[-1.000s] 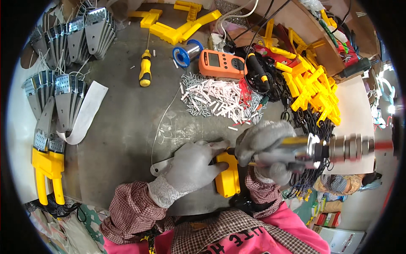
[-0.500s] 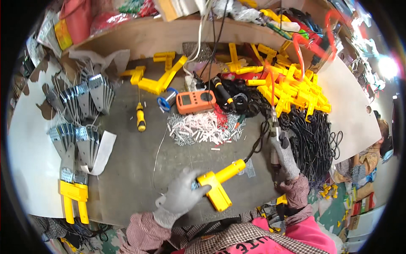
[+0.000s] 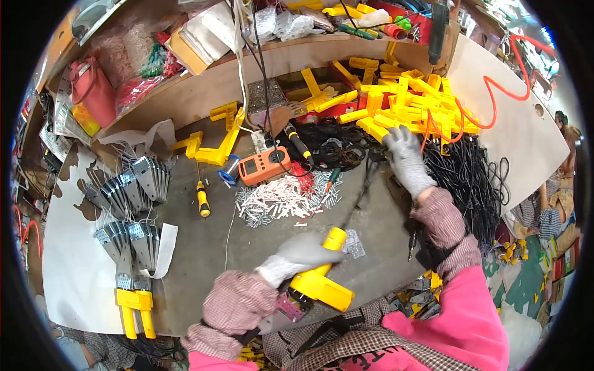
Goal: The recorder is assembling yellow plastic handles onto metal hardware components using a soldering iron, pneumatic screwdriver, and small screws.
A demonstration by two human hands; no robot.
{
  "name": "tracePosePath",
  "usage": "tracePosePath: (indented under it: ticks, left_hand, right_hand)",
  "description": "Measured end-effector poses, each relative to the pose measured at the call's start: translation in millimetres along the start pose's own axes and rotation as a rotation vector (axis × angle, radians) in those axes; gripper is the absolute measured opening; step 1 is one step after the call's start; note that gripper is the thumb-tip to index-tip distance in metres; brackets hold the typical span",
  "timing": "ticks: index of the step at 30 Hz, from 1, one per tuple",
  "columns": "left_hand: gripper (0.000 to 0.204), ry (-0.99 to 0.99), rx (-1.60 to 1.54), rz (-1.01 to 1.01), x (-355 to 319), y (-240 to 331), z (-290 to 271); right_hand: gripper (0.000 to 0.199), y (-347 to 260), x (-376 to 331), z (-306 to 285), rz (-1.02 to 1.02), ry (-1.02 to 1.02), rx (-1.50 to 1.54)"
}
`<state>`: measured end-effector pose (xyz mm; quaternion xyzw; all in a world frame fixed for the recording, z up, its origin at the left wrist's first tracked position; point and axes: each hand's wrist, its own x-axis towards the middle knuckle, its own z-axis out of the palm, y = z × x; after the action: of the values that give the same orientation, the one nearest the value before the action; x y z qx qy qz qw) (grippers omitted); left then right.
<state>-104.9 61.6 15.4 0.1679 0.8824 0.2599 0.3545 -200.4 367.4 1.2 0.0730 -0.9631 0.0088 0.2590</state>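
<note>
My left hand (image 3: 303,252), in a grey glove, is wrapped around the round handle of a yellow plastic housing (image 3: 322,290) near the table's front edge. A dark cord (image 3: 366,188) runs from the handle's end toward the back. By the housing's lower left end shows a pinkish plate (image 3: 289,307). My right hand (image 3: 408,161), gloved too, reaches to the near edge of a heap of yellow housings (image 3: 414,108). Its fingers are apart and touch or nearly touch the pieces; nothing shows in its grip. A dark power screwdriver (image 3: 438,34) hangs above the heap.
Black cords (image 3: 461,179) lie right of my right hand. An orange multimeter (image 3: 265,166) sits behind small white and metallic pieces (image 3: 266,201). A yellow-black screwdriver (image 3: 203,199) and metal plates (image 3: 127,191) lie left. A coiled orange hose (image 3: 495,102) hangs at right.
My right hand has let go of the power driver and moved up to the yellow heap. My left hand has shifted its grip onto the handle and turned the housing. The view has shifted.
</note>
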Motion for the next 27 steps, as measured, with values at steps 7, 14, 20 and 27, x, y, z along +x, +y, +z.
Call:
tracePosePath:
  ticks: [7, 14, 20, 27]
  left_hand:
    - [0.041, 0.557, -1.513, -0.317, -115.0, -61.8, 60.0]
    - [0.020, 0.546, -0.310, 0.137, -66.3, -46.1, 23.3]
    - [0.010, 0.720, 0.842, 0.398, 61.0, -59.1, -36.8]
    - [0.009, 0.676, 1.216, 0.530, 86.6, -51.7, -43.1]
  right_hand:
    - [0.035, -137.5, -45.4, -63.1, -0.379, -0.429, 1.154]
    - [0.026, -76.7, -29.5, 40.3, -0.310, -0.334, 0.580]
    - [0.021, -101.3, -30.8, 40.2, -0.396, -0.286, 0.478]
    - [0.020, -101.3, -30.5, 42.6, -0.441, -0.291, 0.485]
